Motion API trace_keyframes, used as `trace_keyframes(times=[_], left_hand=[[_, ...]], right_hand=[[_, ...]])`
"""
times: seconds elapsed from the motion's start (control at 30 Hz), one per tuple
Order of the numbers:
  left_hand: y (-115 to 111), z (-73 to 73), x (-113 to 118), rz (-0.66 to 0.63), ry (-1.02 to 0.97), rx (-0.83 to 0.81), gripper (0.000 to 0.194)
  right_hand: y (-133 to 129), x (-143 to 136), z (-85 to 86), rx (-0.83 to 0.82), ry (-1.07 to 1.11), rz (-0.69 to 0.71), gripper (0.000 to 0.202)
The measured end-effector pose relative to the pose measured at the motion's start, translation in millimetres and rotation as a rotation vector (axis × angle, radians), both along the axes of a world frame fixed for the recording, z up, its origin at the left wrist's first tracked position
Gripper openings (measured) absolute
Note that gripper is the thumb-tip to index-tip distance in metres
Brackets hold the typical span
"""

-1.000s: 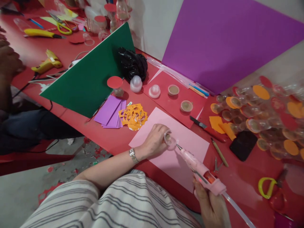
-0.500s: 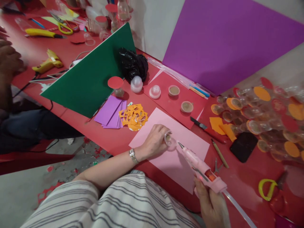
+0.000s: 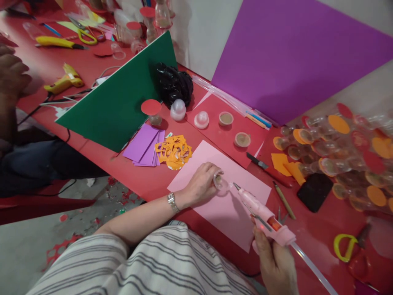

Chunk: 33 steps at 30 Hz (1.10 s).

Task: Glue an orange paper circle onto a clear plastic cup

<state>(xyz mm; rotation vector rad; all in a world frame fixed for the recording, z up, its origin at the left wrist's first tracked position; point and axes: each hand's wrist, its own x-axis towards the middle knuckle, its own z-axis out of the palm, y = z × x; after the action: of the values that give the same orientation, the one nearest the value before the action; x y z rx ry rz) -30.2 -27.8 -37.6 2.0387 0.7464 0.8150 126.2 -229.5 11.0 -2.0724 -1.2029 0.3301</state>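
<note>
left hand: the left hand [image 3: 201,184] is holding a clear cup [image 3: 223,187], its fingers curling narrowly against the cup's near side; it is probably gripping from there to leave the far side free for the nozzle.
clear cup: it is lying sideways above the pink sheet [image 3: 236,221], with something brownish showing inside; whether it is touching the sheet is hard to tell.
right hand: the right hand [image 3: 274,260] is gripping a pink glue gun [image 3: 260,212], the fingers wrapping around its handle.
nozzle: the metal nozzle [image 3: 236,187] is pointing at the cup from just beside it, apparently not touching; the gun is slanting, likely so that the tip is reaching the cup while the hand is staying clear of the heat.
pink sheet: it is lying flat on the red counter [image 3: 150,180], perhaps catching drips.
red sheet: two brown-filled cups [image 3: 234,129] are standing on the red sheet [image 3: 211,139], upright, presumably to keep their filling in.
right side: joined clear cups with orange and red discs [image 3: 337,151] are lying heaped together.
green board: a green board [image 3: 119,106] is standing on edge, seemingly dividing this space from a co-worker's hand [image 3: 12,71].
</note>
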Motion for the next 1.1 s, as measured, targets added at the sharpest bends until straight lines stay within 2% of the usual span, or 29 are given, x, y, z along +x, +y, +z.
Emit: trace_keyframes(times=[0.27,0.4,0.53,0.73,0.97,1.1], left_hand=[[0,-2.3,-1,-0.013,-0.019,-0.001,0.031],[0,-6.1,0,-0.005,-0.037,-0.004,0.030],[0,-10.0,1,0.007,-0.088,0.019,0.028],[-1,-10.5,0,-0.006,-0.084,-0.011,0.032],[0,-7.0,-2,-0.053,-0.075,0.012,0.038],[0,-6.7,-1,-0.040,-0.041,0.019,0.044]], right_hand=[[-1,1,-1.4,0.016,-0.009,0.007,0.051],[-12,1,-2.9,-0.052,-0.020,0.050,0.054],[-22,0,-7.4,-0.029,-0.047,0.005,0.051],[-17,4,-10.8,-0.046,-0.017,0.048,0.047],[-22,16,-11.4,-0.107,0.188,0.017,0.050],[-24,15,-10.6,-0.126,0.227,-0.023,0.052]])
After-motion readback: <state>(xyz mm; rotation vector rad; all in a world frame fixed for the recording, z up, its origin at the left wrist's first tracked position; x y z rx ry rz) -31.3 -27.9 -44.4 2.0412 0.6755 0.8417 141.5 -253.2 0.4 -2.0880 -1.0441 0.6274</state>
